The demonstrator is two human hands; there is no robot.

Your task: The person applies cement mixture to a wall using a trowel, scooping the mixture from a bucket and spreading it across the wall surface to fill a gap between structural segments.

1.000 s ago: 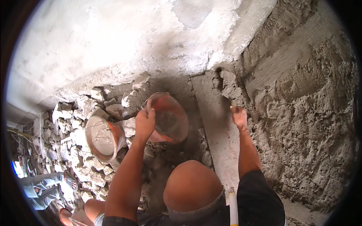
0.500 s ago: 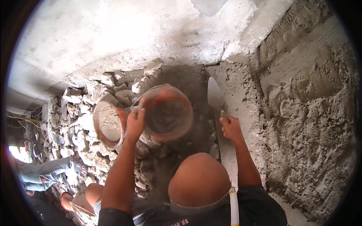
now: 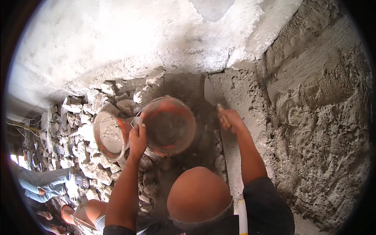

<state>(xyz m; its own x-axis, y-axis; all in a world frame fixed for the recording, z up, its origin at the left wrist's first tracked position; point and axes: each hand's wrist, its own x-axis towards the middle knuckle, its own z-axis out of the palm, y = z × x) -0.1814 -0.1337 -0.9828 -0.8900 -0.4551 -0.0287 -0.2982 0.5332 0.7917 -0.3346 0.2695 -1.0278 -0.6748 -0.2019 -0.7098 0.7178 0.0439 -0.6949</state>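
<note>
Our trowel, a grey steel blade point(image 3: 210, 93), has swung left off the rough mortar wall point(image 3: 313, 117) toward the round orange plastic bucket point(image 3: 169, 126); right hand point(image 3: 230, 119) clenches its handle, left hand point(image 3: 138, 138) grips the rim. We'd scoop modestly, bucket held level.

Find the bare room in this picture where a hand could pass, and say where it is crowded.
Free: the dark gap between the orange bucket in the left hand and the trowel in the right hand. Crowded: the rubble heap around the second bucket, left. The mortar-coated wall closes the right.
</note>
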